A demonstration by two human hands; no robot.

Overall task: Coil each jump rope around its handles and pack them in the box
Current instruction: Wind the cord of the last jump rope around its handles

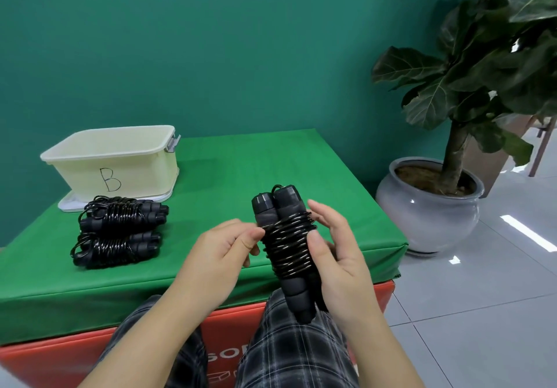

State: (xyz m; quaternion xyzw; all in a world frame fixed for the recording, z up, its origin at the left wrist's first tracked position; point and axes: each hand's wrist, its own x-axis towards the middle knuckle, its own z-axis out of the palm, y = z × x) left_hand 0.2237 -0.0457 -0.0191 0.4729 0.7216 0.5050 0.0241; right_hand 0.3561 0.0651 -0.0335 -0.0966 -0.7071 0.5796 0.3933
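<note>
We take the box as our landmark: cream, open-topped, marked with a B, standing at the far left of the green table. Nearest us, well to the right of the box and on the near side of the table's front edge, we hold the jump rope above our lap. Its two black handles lie side by side, long axis running from our lap up and away, capped ends pointing toward the far edge. The cord is wound in many turns around the middle of the pair. Our right hand wraps the bundle from its right side, thumb pressed on the coils, lower handles resting in the palm. Our left hand sits just left of the bundle, fingertips pinching at the upper coils, likely tucking the cord's end, though we cannot tell exactly what strand it has.

The box lies left and ahead of both hands, so our left hand is nearer it; we judge the bundle must travel leftward and forward.

Farther out, two finished coiled ropes lie stacked on the table just in front of the box, not yet packed. Right of the table stands a potted plant.
</note>
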